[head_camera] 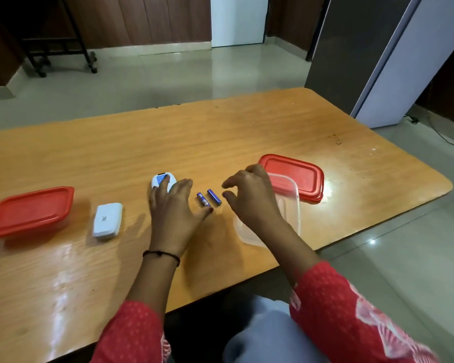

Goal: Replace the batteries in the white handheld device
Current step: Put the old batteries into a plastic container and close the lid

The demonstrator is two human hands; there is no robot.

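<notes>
The white handheld device [161,180] lies on the wooden table [220,132], partly under the fingers of my left hand [174,205], which is spread flat over it. Two small blue batteries [203,199] [214,197] lie side by side on the table between my hands. My right hand [249,195] hovers just right of the batteries with fingers apart and curled, holding nothing. A white rectangular cover or case [107,219] with a small label lies to the left of my left hand.
A closed container with a red lid [28,212] stands at the left. A clear open container [286,205] sits under my right wrist, with its red lid [296,175] beside it on the far right. The table's near edge runs just below my forearms.
</notes>
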